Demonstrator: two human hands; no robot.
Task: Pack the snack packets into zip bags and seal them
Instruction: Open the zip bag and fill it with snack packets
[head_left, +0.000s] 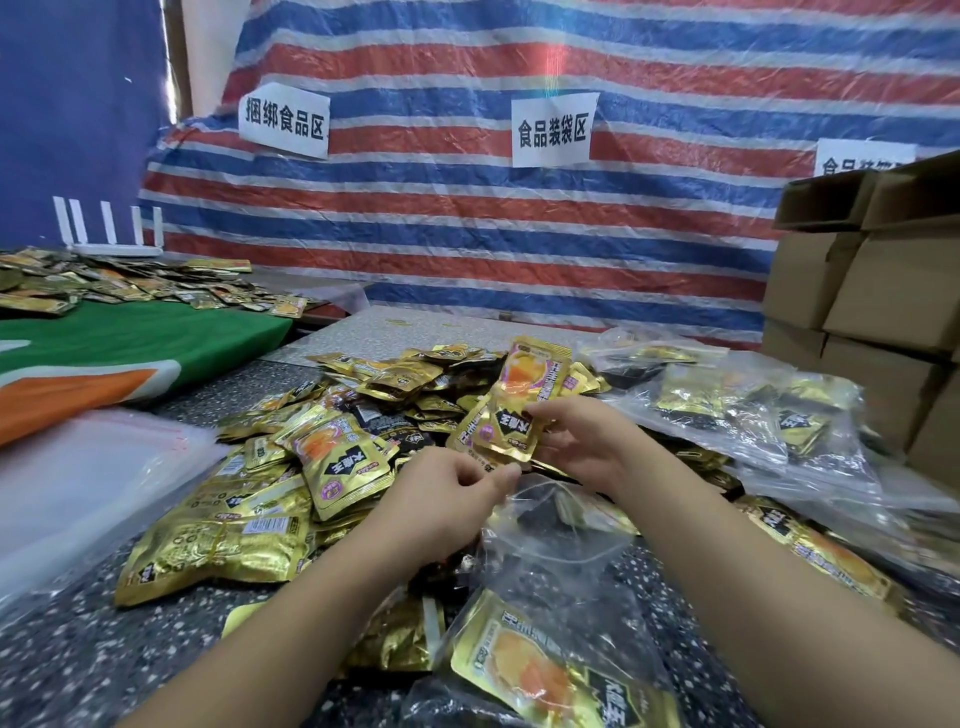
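Observation:
A heap of gold snack packets (332, 467) covers the middle of the speckled table (67, 670). My right hand (582, 447) grips a couple of gold packets (511, 410), held upright above the heap. My left hand (441, 509) pinches the upper edge of a clear zip bag (550, 551), which lies open in front of me. Inside the bag's lower part lies one gold packet (545, 670).
Filled clear bags (753, 415) pile up at the right, in front of stacked cardboard boxes (883, 291). A stack of empty clear bags (78, 478) lies at the left. Behind it is a green cloth (156, 332) with more packets (104, 286).

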